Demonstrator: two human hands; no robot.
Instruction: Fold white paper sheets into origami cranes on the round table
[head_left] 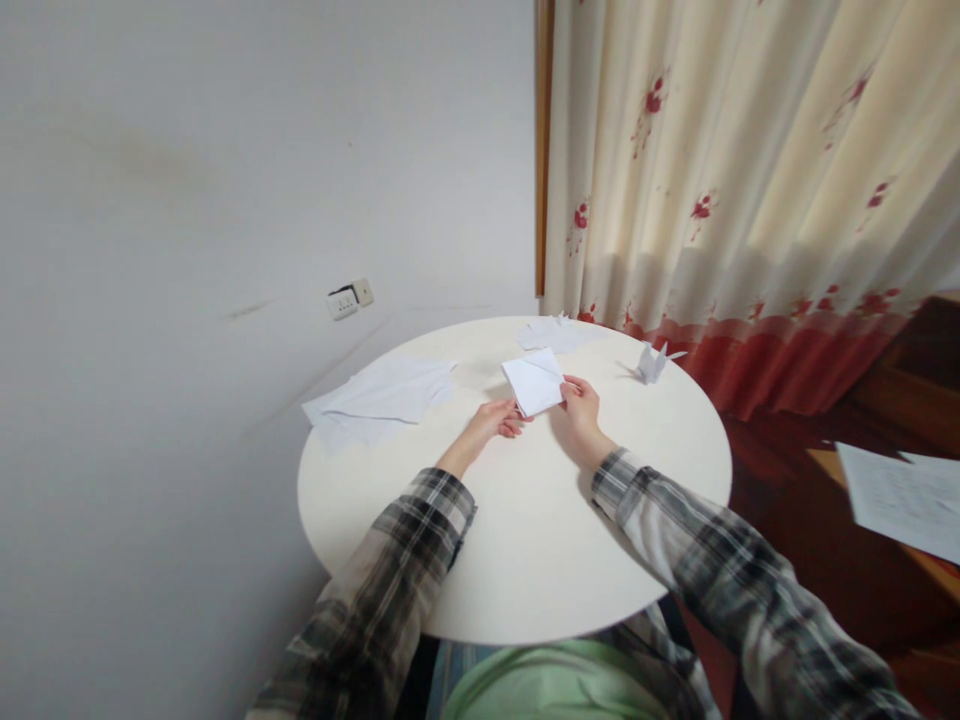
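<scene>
A folded square of white paper (535, 382) is held up a little above the round table, tilted, with crease lines on its face. My left hand (496, 419) pinches its lower left corner, fingers curled underneath. At the right edge, my right hand (581, 408) grips the paper between thumb and fingers. Beyond it on the table lie some white paper pieces (551, 334). A folded paper crane (653, 363) stands near the table's right rim.
Several white paper sheets (390, 393) lie spread at the left of the white round table (525, 560). A wall with a power socket (342, 303) borders the left side. A flowered curtain (720, 200) hangs behind. Printed papers (904, 500) rest on a surface at the right.
</scene>
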